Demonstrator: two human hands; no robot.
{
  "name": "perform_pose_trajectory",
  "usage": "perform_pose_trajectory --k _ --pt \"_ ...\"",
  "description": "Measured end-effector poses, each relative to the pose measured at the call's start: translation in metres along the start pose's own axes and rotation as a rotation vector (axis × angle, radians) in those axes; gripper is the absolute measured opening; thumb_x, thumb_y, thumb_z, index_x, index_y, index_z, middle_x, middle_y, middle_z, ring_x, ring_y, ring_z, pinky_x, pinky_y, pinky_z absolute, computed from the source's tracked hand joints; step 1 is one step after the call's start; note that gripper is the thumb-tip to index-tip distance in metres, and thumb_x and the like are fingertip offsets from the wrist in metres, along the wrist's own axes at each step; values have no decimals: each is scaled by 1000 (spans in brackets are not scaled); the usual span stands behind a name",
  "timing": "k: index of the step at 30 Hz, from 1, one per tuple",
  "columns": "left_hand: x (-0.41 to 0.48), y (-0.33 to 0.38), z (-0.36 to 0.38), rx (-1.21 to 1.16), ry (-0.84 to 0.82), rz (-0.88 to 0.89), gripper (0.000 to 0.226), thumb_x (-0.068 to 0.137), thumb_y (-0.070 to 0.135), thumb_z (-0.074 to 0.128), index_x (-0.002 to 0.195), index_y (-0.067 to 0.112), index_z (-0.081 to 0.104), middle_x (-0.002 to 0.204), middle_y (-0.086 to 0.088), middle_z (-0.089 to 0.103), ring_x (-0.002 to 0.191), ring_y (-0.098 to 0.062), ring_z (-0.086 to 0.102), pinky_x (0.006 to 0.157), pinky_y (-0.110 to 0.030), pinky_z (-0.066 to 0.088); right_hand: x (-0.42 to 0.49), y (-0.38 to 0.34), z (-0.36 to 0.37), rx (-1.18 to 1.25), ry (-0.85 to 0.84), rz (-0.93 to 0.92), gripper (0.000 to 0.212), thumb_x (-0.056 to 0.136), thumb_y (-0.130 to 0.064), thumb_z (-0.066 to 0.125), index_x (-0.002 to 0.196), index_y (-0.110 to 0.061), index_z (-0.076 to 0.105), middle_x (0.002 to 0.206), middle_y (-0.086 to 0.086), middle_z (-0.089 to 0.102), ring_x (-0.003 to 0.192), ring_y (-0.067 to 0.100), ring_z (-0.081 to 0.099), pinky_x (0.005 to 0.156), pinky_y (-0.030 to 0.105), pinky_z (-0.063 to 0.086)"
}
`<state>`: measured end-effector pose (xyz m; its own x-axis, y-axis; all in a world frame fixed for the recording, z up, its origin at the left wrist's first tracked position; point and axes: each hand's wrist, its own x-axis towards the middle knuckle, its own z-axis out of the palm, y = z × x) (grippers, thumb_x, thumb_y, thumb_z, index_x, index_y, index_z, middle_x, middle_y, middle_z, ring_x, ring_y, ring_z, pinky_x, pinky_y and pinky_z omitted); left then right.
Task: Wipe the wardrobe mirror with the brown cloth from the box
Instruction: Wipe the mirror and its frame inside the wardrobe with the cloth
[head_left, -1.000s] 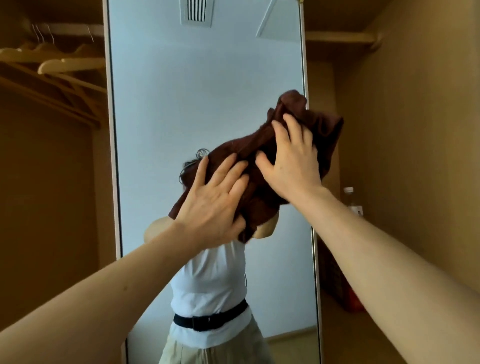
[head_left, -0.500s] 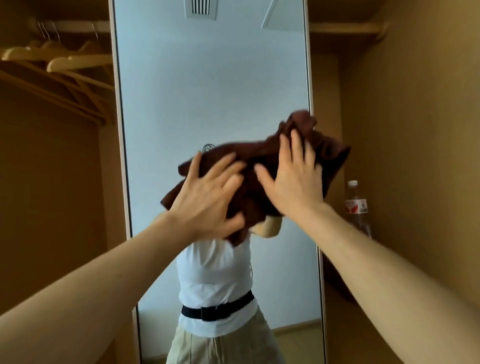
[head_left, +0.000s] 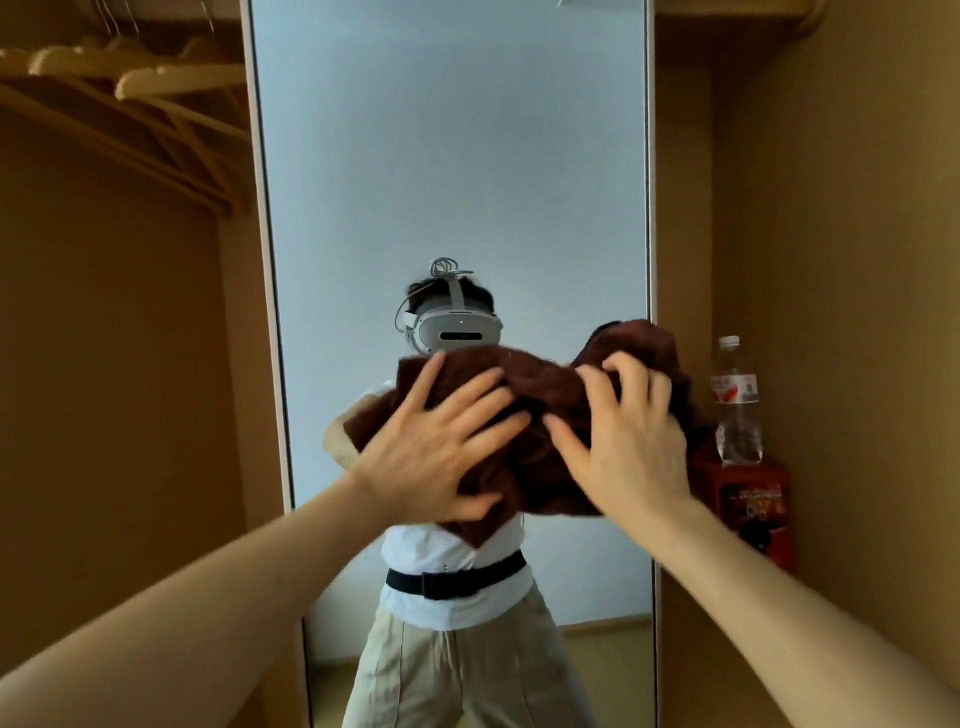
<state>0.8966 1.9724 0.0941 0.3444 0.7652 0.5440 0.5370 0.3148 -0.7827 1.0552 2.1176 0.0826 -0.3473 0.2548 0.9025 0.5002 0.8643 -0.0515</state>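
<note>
Brown cloth (head_left: 535, 395) was bunched against the mirror (head_left: 447, 156) at about mid-height. Its long axis ran roughly horizontal, with the right end higher and lapping over the mirror's right edge. My left hand (head_left: 436, 447) lay flat on its left half, fingers straight and spread, pressing it to the glass. My right hand (head_left: 623, 441) had its fingers curled, clawing a fold of the right half. A water bottle (head_left: 735, 400) stood just right of the mirror.

No legible text — bottle label (head_left: 734, 388) blurred, red box (head_left: 750, 501) print unreadable
</note>
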Motion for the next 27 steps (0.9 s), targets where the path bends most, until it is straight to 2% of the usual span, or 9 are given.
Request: perform_pose_trajectory --k 4,9,13,16,18,22,25,27 --pt "41 -52 -19 17 73 -120 76 72 56 51 137 17 50 142 -13 48 139 -30 34 109 -64 17 74 -7 -26 65 66 115 51 86 -55 52 119 -17 48 125 9 39 116 33 36 71 40 41" --pt "61 -60 -28 -50 128 -301 72 74 52 52 136 16 50 143 -12 46 141 -29 30 111 -63 14 106 -16 -36 76 167 117 51 89 -53 50 120 -14 47 123 8 42 114 28 37 63 32 31" --pt "25 -19 -10 -83 140 -230 69 72 49 55 130 11 57 138 -16 51 138 -32 35 112 -61 15 42 -15 -4 35 177 53 46 87 -51 53 109 -10 51 114 10 48 107 30 44 57 31 32" --pt "-8 14 0 -105 62 -124 67 73 47 56 129 11 58 137 -17 52 137 -33 36 111 -63 17 -10 -12 11 31 83 -4 44 83 -50 58 100 -9 53 103 10 50 95 30 48 49 31 40" --pt "-24 26 1 -119 10 -64 66 73 45 57 130 11 58 138 -17 51 138 -32 35 111 -63 18 -30 -8 14 16 6 -80 45 82 -51 58 98 -9 54 98 9 50 89 28 49 45 28 39" --pt "-14 -6 -11 -73 -46 9 68 75 46 56 134 11 55 140 -15 50 139 -32 34 112 -60 19 3 -4 0 14 -32 -119 53 84 -59 50 110 -13 53 108 7 50 99 27 49 57 30 38" --pt "19 -56 -30 -30 -3 -114 70 73 47 53 132 10 56 138 -16 51 137 -34 36 112 -57 21 70 -12 -26 93 60 -83 51 86 -55 53 119 -16 46 120 9 50 111 31 46 70 37 40" --pt "41 -86 -45 -36 28 -226 72 72 48 50 132 10 55 138 -16 51 137 -33 36 112 -55 23 113 -25 -44 141 148 -81 49 87 -50 55 122 -18 43 121 9 51 113 32 45 72 39 39"
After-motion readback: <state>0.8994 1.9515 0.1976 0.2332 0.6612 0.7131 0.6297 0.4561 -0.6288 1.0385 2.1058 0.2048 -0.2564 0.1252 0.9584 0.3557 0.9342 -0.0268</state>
